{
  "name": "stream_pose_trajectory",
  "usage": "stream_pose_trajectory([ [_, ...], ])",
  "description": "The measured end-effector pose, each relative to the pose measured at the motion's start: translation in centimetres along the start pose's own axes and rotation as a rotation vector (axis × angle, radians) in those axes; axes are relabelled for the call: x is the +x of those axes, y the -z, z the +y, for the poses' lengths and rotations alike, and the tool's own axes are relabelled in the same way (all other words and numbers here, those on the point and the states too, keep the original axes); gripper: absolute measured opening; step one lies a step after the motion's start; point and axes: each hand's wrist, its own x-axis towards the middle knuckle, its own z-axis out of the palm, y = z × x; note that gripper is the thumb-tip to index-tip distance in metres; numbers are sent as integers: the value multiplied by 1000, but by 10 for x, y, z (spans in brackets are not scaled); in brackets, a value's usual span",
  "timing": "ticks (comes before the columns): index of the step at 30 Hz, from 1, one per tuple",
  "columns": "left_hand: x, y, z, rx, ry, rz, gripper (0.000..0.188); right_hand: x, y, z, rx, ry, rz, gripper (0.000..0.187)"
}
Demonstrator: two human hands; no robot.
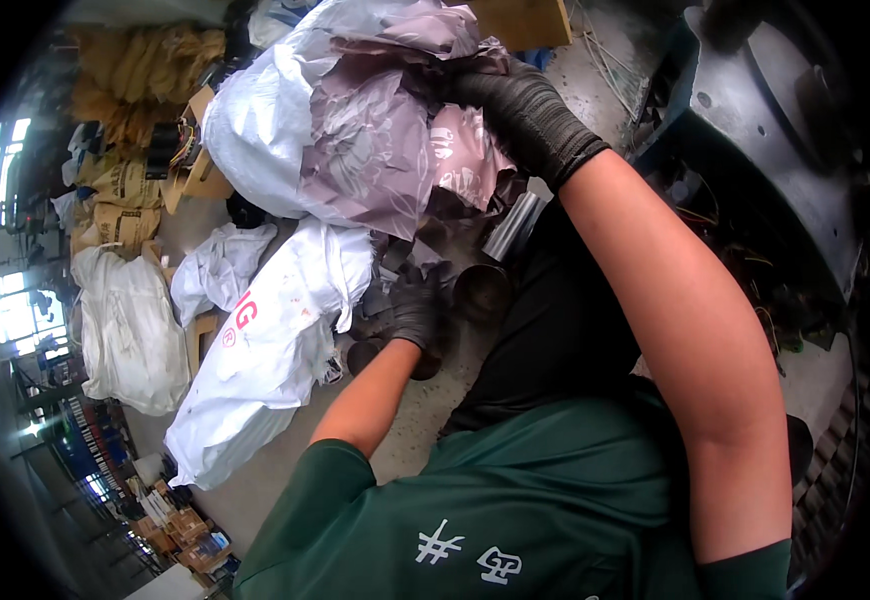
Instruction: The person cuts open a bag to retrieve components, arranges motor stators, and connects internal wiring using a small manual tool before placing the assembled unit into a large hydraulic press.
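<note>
My right hand (520, 110), in a dark knitted glove, reaches forward with its fingers closed in a crumpled mauve plastic bag (370, 150) printed with pale marks. Folds of the bag hide the fingertips. The bag lies against a large white woven sack (255, 125). Lower down, my left hand (415, 308), also gloved, is among dark and grey scraps by the gathered end of a long white sack (265, 335) with red print. Its fingers blend into the shadow there. A shiny metal cylinder (517, 225) and a dark round metal piece (482, 292) lie between my hands.
Heavy grey-green machinery (755, 110) stands at right, with loose wires beneath it. More white sacks (133, 325) and brown sacks (120, 190) sit on the left. Cardboard boxes (190, 535) are stacked at lower left. A cardboard piece (520, 22) is at the top.
</note>
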Motion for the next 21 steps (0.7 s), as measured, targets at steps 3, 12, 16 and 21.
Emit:
stream_pose_trajectory([
  [3,0,-5,20,-49,-1,108,48,-5,-1,-5,-28,-89,12,27],
  [12,55,36,-4,-182,27,181,46,-4,8,4,-72,42,-35,30],
  [16,51,35,-40,-625,274,340,32,-14,6,-1,-102,211,-32,29],
  [21,31,32,-52,-1206,425,620,51,-20,9,-9,14,68,-16,26],
])
